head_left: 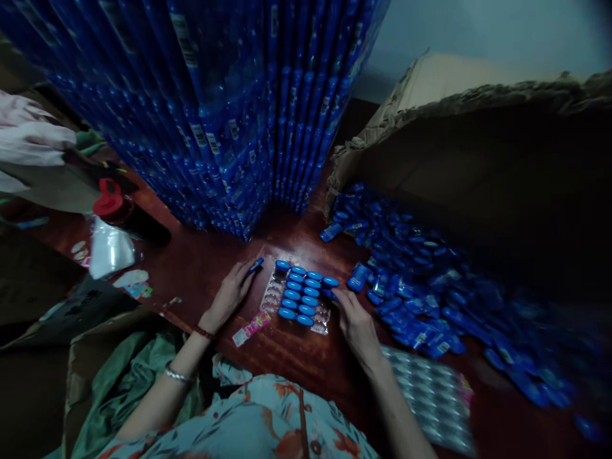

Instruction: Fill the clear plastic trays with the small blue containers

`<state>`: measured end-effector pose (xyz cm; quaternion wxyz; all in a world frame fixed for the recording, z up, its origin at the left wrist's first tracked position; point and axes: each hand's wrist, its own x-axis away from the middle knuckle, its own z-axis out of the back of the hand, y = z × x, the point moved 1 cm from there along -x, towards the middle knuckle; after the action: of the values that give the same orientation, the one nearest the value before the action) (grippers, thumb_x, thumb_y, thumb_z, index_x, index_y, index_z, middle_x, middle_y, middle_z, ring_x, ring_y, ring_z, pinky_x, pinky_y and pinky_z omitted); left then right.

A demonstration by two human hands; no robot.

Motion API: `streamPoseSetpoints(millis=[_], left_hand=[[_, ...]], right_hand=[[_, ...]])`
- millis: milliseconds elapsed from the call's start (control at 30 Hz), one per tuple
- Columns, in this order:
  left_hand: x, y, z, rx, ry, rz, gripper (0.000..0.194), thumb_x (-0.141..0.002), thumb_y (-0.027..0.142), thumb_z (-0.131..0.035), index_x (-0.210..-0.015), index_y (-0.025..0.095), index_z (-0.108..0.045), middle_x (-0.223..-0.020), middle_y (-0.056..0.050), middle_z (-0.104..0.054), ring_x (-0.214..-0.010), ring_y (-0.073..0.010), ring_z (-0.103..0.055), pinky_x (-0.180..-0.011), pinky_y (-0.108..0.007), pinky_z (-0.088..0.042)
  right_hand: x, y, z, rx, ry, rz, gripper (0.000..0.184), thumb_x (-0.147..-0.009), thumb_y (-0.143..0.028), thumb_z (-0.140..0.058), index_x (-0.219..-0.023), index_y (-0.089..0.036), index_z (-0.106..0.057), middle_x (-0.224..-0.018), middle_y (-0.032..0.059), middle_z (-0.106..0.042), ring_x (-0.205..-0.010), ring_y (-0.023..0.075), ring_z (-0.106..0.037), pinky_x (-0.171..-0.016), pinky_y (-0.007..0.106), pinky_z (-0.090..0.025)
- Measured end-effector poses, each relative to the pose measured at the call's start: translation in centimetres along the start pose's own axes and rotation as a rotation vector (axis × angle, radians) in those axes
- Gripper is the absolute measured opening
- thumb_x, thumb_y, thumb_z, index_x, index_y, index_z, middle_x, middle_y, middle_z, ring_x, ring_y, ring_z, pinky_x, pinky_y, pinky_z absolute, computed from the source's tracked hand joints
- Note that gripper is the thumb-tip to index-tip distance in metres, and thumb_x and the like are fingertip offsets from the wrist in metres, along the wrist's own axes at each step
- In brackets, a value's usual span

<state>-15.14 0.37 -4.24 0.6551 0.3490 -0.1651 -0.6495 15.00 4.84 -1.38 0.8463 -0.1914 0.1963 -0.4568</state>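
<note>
So the clear plastic tray with moulded pockets (271, 298) sits between the left hand (231, 294) and the right hand (356, 323), its glossy blue oval pieces (292, 294) lying long axis side to side. Right's nearer, fingers curled at the tray's right edge against a dark blue piece (329, 294), can't tell if gripped. Left's off the tray, pinching a slim blue piece (255, 266).

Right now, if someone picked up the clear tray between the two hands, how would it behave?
The clear tray would probably flex, as it looks like thin moulded plastic. The blue oval pieces might slide out if it tips, since no cover shows over them. It may lift unevenly: the middle columns are filled, the left mostly bare.
</note>
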Motion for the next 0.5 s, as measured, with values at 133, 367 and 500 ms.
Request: streamPoseSetpoints(millis=[133,367,500], left_hand=[[1.1,0.2,0.5,0.240,0.087,0.243,0.034,-0.089,0.034,-0.047,-0.119,0.019,-0.048,-0.110,-0.009,-0.058,-0.096,-0.0192,-0.059,-0.085,-0.037,-0.050],[1.4,2.8,1.0,0.509,0.092,0.381,0.029,-0.080,0.035,-0.060,-0.100,0.018,-0.049,-0.086,-0.002,-0.059,-0.077,-0.0134,-0.059,-0.069,-0.027,-0.052],[0.6,4.8,0.7,0.307,0.137,0.150,0.018,-0.084,0.030,-0.057,-0.097,0.018,-0.060,-0.094,-0.005,-0.058,-0.087,-0.0163,-0.058,-0.079,-0.030,-0.049]], right_hand=[[-1.3,-1.0,1.0,0.296,-0.202,0.081,0.051,-0.081,-0.002,-0.031,-0.124,-0.020,-0.051,-0.115,0.0108,-0.057,-0.099,0.0197,-0.058,-0.083,0.033,-0.050],[-4.0,-3.2,3.0,0.424,-0.483,0.080,0.048,-0.082,-0.002,-0.033,-0.121,-0.022,-0.053,-0.114,0.0098,-0.057,-0.089,0.0166,-0.061,-0.074,0.026,-0.048],[-3.0,-1.3,1.9,0.354,-0.385,0.073,0.044,-0.088,-0.012,-0.034,-0.128,-0.024,-0.046,-0.120,0.0087,-0.056,-0.088,0.0170,-0.062,-0.069,0.027,-0.049]])
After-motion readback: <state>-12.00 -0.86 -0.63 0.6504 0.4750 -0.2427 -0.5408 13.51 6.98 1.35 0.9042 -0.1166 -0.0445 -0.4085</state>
